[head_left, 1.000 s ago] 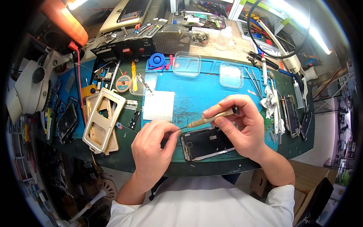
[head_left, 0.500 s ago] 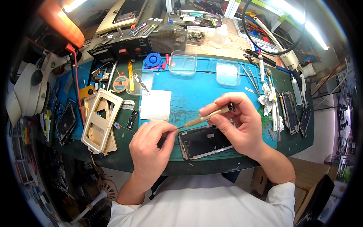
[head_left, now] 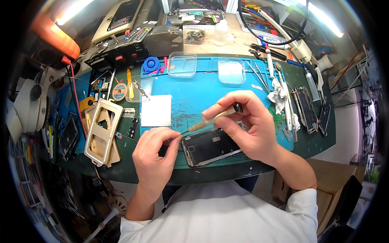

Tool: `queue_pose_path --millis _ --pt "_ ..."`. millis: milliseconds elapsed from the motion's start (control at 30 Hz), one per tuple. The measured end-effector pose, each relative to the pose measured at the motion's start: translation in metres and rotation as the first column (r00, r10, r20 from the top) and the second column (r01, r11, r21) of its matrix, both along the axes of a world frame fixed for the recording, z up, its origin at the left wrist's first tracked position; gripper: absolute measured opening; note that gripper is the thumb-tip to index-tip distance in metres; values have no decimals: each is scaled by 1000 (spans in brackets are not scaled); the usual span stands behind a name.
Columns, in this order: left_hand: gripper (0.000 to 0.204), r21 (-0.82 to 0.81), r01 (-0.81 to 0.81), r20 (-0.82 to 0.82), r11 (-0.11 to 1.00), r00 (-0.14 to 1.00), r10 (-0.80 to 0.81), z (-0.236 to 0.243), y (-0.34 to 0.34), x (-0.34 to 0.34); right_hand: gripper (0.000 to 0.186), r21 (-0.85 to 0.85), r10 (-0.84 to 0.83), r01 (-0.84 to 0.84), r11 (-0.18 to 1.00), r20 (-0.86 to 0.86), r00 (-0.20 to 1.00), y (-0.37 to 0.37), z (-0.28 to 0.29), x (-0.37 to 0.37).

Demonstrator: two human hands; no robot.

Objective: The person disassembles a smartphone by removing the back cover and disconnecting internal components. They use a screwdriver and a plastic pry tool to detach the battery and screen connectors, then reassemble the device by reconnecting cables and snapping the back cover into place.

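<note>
A slim gold screwdriver (head_left: pixel 197 125) with a dark tip and black end cap slants across my view. My right hand (head_left: pixel 249 125) is closed around its upper part, thumb and fingers gripping it. Thumb and forefinger of my left hand (head_left: pixel 156 150) are pinched together at the dark tip; anything small between them is hidden. Below the screwdriver, a black phone screen assembly (head_left: pixel 208 146) lies back up on the mat, its right part covered by my right hand. A white square pad (head_left: pixel 156 111) lies beyond my left hand.
Gold metal frames (head_left: pixel 102 131) lie to the left. Two clear plastic boxes (head_left: pixel 182 65) stand along the far side of the blue mat (head_left: pixel 202 95). Tweezers (head_left: pixel 259 77), crumpled tissue (head_left: pixel 277 95) and another opened phone part (head_left: pixel 306 109) are at right. Behind stands a black box (head_left: pixel 119 56).
The whole scene has shifted slightly left and up in the picture. Both hands keep nearly the same pose, with the screwdriver still held between them above the phone screen assembly.
</note>
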State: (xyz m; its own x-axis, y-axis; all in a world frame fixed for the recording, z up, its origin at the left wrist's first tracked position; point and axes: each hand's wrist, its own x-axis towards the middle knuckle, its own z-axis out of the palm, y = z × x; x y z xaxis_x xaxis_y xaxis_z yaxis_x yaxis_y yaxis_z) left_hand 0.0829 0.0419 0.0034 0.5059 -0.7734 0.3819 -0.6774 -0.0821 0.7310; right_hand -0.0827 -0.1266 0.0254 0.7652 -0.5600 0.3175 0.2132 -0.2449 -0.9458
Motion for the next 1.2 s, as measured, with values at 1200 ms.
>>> queue_pose_path --millis 1200 --pt "19 -106 182 32 977 983 -180 20 -37 -55 40 -157 -164 179 971 107 981 -9 10 -78"
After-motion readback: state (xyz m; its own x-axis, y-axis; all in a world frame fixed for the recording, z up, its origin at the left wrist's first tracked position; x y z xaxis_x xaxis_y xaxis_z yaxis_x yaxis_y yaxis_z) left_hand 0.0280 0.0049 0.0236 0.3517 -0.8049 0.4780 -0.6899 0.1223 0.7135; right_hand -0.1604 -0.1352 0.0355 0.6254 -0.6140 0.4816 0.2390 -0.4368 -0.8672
